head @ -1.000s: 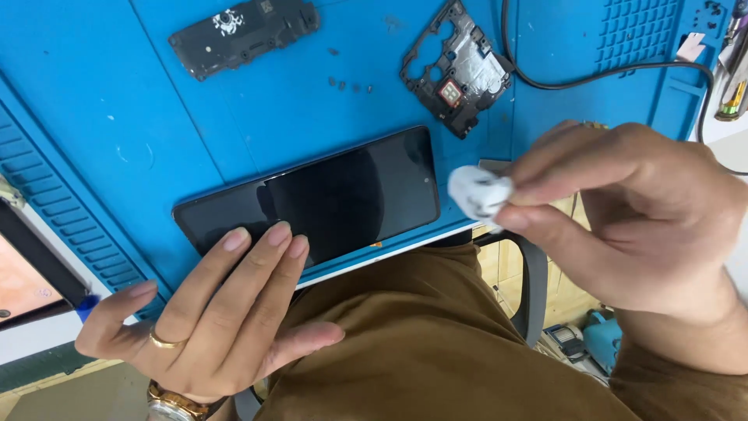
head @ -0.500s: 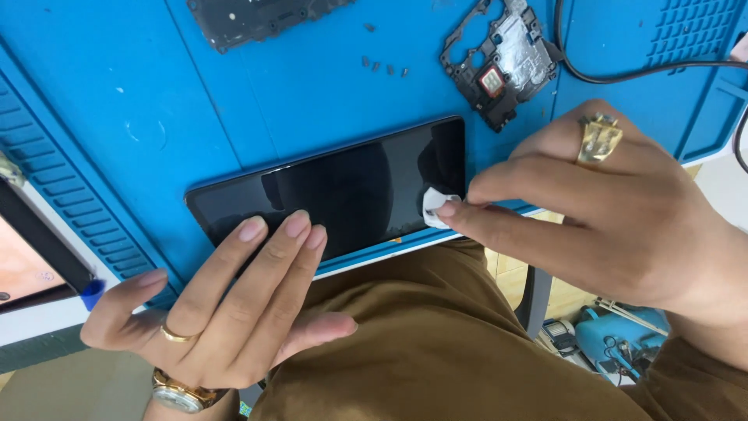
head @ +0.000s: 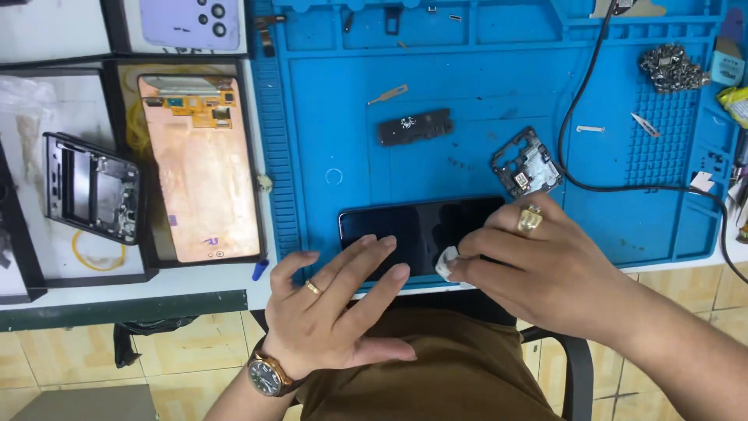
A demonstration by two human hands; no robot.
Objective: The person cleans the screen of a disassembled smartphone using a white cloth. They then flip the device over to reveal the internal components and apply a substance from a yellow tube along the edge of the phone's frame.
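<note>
Pinching a white wipe (head: 446, 262), the right hand (head: 538, 269) presses the dark phone screen (head: 421, 230) at lower centre; the left hand (head: 331, 312) lies flat, fingers spread, on its left end.

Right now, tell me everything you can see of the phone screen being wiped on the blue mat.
The phone screen is a flat, glossy black glass panel, unlit, lying face up and lengthwise along the near edge of the blue work mat. Its far edge and left corner show; the near part is covered by hands. The left hand rests fingertips flat on its left half. The right hand presses a small white wad against the glass near its middle. No cracks are visible.
</note>
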